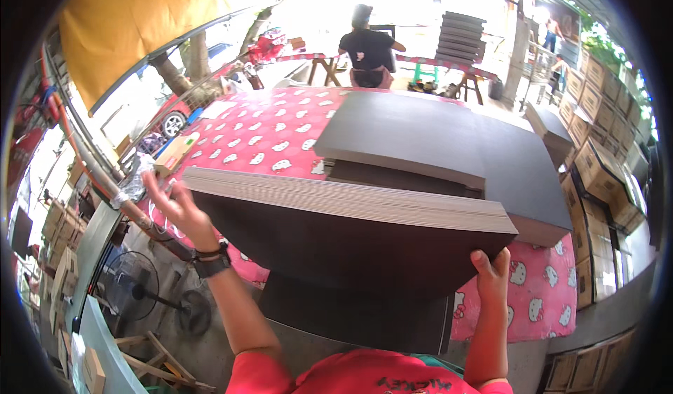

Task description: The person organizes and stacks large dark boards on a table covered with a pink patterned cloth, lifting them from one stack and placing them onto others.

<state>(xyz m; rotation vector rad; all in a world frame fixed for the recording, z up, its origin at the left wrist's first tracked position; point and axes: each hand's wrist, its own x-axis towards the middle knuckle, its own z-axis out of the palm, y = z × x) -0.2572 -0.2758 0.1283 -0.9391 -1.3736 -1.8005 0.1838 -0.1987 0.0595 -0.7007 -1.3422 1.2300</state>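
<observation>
A thick stack of black boards [350, 250] is tilted up in front of me, its pale layered edge facing upward. My right hand [492, 271] grips the stack at its right end, thumb on the near black face. My left hand [181, 213] is at the stack's left end, fingers stretched out and apart; whether its palm touches the boards I cannot tell. Below the stack, close to my body, lies another black board [350, 317]. Beyond it, more stacks of dark boards [413, 127] lie on the table's pink patterned cover [280, 124].
A small cardboard box [175, 154] sits at the table's left edge, near a metal pole [133, 212]. A black fan [144, 292] stands low on the left. Cartons [599, 99] are piled on the right. Another person [368, 50] is at a far table bearing stacked boards [460, 38].
</observation>
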